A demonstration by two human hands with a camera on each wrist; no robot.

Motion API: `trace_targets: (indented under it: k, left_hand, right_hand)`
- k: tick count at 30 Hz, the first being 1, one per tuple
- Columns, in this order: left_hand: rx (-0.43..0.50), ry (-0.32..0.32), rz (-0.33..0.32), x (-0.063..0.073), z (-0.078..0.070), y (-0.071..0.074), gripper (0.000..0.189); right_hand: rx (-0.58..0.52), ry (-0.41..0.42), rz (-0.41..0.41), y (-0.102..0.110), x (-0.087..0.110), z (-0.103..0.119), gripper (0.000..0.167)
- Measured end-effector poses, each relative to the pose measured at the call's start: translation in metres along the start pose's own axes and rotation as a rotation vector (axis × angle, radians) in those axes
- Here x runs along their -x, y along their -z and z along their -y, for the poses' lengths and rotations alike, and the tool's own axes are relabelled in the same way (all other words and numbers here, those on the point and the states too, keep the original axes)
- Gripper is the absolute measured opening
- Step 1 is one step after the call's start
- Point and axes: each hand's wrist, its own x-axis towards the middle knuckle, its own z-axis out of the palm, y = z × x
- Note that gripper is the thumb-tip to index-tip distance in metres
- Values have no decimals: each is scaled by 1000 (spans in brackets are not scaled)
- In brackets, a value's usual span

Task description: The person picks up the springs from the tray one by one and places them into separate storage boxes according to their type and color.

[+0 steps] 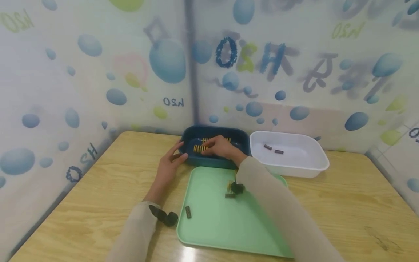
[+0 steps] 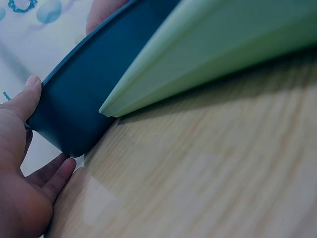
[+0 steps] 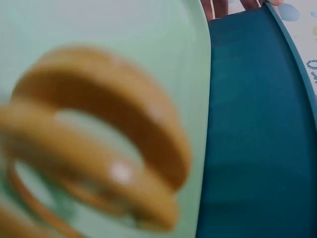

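A dark blue bin (image 1: pixel 212 163) stands at the back of the table. My left hand (image 1: pixel 170 164) holds its left end, thumb at the near side and fingers on the end wall; in the left wrist view the thumb (image 2: pixel 30 94) lies against the blue wall. My right hand (image 1: pixel 220 146) reaches inside and pinches a yellow coil spring (image 1: pixel 198 149) at its right end. Another yellow spring (image 1: pixel 206 140) lies behind, partly covered by the hand. Beside my right wrist, a yellow spring (image 1: pixel 228 186) is on the green tray (image 1: pixel 226 225); it looms large and blurred in the right wrist view.
Two dark springs lie on the tray, one near its left edge (image 1: pixel 188 212), one near its middle (image 1: pixel 230 195). A white bin (image 1: pixel 299 151) with two dark springs (image 1: pixel 273 149) stands right of the blue bin. A patterned wall covering (image 1: pixel 203 83) rises behind the table.
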Motion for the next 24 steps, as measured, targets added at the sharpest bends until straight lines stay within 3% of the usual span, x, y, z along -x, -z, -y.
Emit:
trace_targets:
  k: [10,18,24]
  left_hand:
    - [-11,-1,14,-1,-4,-1,52]
    - [-11,1,8,-2,-3,0,52]
    - [13,-5,4,-5,9,2,53]
  right_hand:
    - [34,-24,-14,0,-6,3,33]
    - [183,9,-7,-3,-7,3,32]
    - [130,19,-29,-7,-10,0,28]
